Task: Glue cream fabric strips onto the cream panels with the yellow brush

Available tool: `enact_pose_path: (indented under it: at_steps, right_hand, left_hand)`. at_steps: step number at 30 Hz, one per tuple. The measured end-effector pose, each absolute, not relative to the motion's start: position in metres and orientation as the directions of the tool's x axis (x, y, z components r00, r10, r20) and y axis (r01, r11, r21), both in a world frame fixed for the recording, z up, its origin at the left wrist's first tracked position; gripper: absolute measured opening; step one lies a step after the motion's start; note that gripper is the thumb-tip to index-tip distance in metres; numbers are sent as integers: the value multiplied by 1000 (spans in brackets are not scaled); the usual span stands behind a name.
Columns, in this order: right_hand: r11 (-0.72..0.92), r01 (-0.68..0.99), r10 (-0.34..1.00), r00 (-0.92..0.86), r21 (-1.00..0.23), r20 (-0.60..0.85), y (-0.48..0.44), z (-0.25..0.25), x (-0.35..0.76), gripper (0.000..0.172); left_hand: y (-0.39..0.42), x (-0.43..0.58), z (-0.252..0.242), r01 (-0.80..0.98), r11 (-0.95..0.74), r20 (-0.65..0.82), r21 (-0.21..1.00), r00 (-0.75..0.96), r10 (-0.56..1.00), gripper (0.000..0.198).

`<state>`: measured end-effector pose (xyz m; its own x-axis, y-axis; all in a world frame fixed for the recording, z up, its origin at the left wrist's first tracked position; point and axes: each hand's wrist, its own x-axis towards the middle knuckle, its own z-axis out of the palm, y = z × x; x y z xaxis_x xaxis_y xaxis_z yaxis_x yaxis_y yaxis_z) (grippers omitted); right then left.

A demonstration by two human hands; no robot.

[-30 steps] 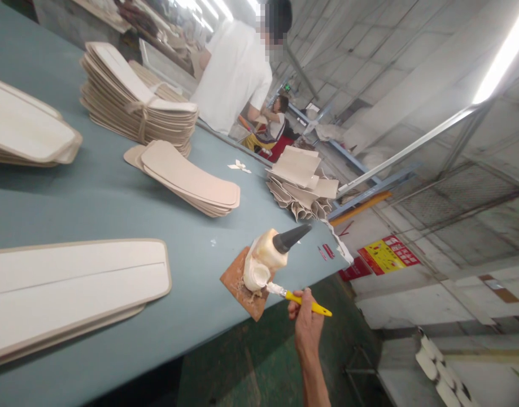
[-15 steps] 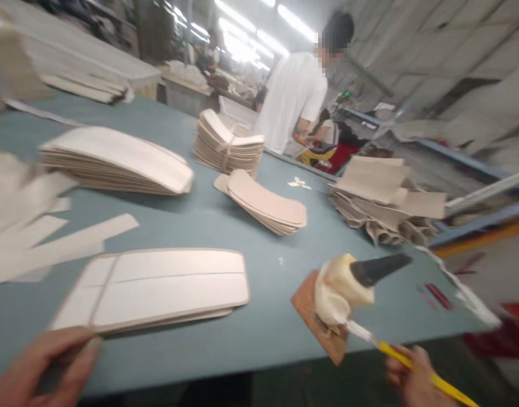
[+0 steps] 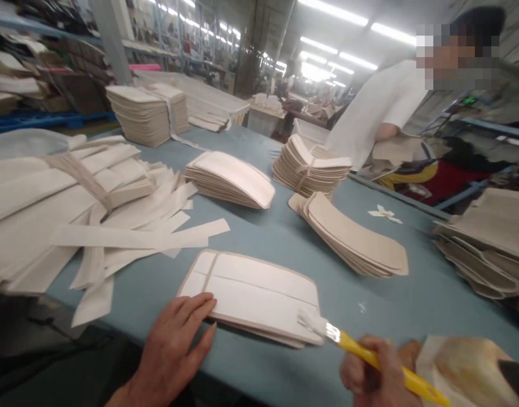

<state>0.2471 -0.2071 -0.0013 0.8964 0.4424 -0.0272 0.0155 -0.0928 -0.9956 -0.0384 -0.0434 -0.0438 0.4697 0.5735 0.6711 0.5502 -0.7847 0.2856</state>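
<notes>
A flat white panel (image 3: pixel 259 285) with beige edges and a thin line along it lies on top of a few similar pieces at the table's near side. My left hand (image 3: pixel 174 345) grips the stack's near edge towards its left end, fingertips on top and thumb low at the side. In my right hand (image 3: pixel 378 367) is a paintbrush (image 3: pixel 356 347) with a yellow handle, fingers wrapped round it. Its whitish bristles are at the panel's right end and look to be touching it. Beside that hand, partly cut off, stands a stained, cream-coloured container (image 3: pixel 462 367) with a dark part.
Loose pale strips (image 3: pixel 127 237) spread over the left side of the blue-green table (image 3: pixel 259 232). Behind the panel are curved stacks (image 3: pixel 229 178), a tied bundle (image 3: pixel 310 164) and beige pieces (image 3: pixel 356 237). Folded sheets (image 3: pixel 488 237) lie at right. A person (image 3: pixel 378 107) in white stands beyond.
The view has swung left. My right hand has brought the brush from the container over to the panel. The left hand's fingers now lie farther over the panel's edge.
</notes>
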Motion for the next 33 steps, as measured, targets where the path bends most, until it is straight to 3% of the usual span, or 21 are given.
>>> enact_pose_path:
  at_steps: [6, 8, 23, 33]
  right_hand:
    - [-97, 22, 695, 717, -995, -52, -111, 12, 165, 64]
    - [-78, 40, 725, 688, -996, -29, -93, 13, 155, 67]
    - [-60, 76, 804, 595, -995, -3, -59, -4, 139, 62]
    - [-88, 28, 807, 587, -996, -55, -51, -3, 139, 65]
  left_hand:
    - [-48, -38, -51, 587, -744, 652, 320, 434, 622, 21]
    - [-48, -36, -50, 593, -734, 643, 331, 428, 635, 20]
    - [-49, -32, -50, 600, -681, 571, 420, 408, 712, 18]
    - [-49, -31, -49, 616, -680, 575, 397, 410, 708, 17]
